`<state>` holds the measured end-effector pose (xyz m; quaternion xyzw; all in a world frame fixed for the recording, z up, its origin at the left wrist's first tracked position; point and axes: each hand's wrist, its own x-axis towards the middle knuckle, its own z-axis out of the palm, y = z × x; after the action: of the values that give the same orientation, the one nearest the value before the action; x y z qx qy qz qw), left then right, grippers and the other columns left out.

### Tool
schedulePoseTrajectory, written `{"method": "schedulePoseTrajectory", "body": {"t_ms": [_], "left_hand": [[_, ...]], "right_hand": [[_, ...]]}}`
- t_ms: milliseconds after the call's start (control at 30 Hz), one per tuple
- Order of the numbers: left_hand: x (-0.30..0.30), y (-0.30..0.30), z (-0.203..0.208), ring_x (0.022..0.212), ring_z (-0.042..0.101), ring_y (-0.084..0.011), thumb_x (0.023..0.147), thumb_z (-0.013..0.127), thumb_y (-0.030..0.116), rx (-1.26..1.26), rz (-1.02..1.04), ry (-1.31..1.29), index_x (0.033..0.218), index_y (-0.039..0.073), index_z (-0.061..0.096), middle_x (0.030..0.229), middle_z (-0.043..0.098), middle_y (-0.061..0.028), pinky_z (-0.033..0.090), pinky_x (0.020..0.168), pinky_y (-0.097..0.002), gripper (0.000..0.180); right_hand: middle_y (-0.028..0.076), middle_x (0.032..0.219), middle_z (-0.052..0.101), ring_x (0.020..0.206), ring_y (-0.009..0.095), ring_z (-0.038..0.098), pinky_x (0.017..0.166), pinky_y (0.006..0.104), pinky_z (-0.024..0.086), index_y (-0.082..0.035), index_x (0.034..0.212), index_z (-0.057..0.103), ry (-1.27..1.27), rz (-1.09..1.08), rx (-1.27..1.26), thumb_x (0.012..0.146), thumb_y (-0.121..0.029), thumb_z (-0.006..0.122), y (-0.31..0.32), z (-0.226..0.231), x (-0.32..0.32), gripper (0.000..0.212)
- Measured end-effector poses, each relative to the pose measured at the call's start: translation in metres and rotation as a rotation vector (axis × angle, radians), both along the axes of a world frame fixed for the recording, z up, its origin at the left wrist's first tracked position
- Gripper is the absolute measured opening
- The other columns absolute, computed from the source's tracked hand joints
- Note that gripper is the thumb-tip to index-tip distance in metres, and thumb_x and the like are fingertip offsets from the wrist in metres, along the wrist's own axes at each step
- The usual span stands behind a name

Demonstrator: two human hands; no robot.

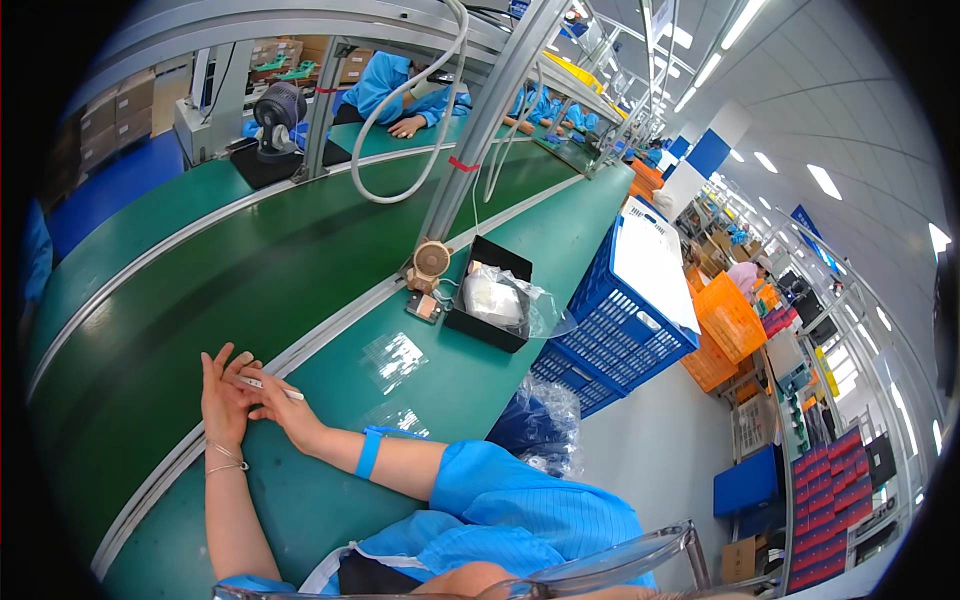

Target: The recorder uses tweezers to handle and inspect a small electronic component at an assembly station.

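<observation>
Holding a slim white piece (272, 387), the right hand (287, 416) has its fingers bent and drawn in around it at the lower left of the frame, over the pale rail between the dark green belt (235, 262) and the nearer bench top (330, 368). The left hand (226, 402) meets it there, its fingers outstretched and a little spread; whether any of them also grips the piece cannot be told, since the two hands overlap. The handling of this piece looks under way rather than finished: it is between the hands and not set down. What has been done to it, and how much is left, cannot be judged, for its details are too small to read. Near the centre, two groups of clear plastic packets, the upper packets (397, 360) and the lower packets (400, 418), lie on the bench apart from the fingers. Just above centre, a black box (482, 337) contains clear bags (495, 298) with pale contents; whether these are completed or waiting is not shown. Beside the box stands a brown round-headed object (431, 262), which neither hand touches.
</observation>
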<state>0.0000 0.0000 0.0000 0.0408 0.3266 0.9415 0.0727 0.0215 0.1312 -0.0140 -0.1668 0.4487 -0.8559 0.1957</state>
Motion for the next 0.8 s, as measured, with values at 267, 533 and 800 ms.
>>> {"method": "schedulePoseTrajectory", "body": {"t_ms": [267,533,800], "left_hand": [[0.003,-0.005,-0.006,0.096,0.059,-0.0271,0.094,0.045,0.028,-0.207,0.002,0.055,0.114,-0.001,0.049,0.1,0.06,-0.0139,0.049,0.083,-0.0359,0.035],[-0.005,-0.003,-0.014,0.107,0.054,-0.034,0.095,0.039,0.036,0.077,-0.034,-0.072,0.124,0.007,0.042,0.113,0.057,-0.0187,0.045,0.089,-0.043,0.041],[0.001,-0.006,-0.004,0.109,0.052,-0.0318,0.096,0.032,0.042,-0.017,-0.103,-0.023,0.118,-0.003,0.048,0.104,0.059,-0.0174,0.045,0.09,-0.0382,0.053]], "right_hand": [[0.005,0.123,0.05,0.1,0.01,0.053,0.078,0.0241,0.044,-0.007,0.134,0.037,0.045,-0.115,-0.007,0.097,-0.037,0.038,-0.01,-0.004,0.002,0.048],[0.007,0.123,0.05,0.1,0.013,0.054,0.078,0.0275,0.047,-0.004,0.131,0.039,0.027,-0.198,0.01,0.095,-0.039,0.04,-0.005,-0.002,0.003,0.05],[0.005,0.121,0.052,0.097,0.009,0.054,0.076,0.023,0.045,-0.004,0.131,0.04,0.059,-0.149,0.027,0.098,-0.035,0.033,-0.005,0.005,0.004,0.045]]}}
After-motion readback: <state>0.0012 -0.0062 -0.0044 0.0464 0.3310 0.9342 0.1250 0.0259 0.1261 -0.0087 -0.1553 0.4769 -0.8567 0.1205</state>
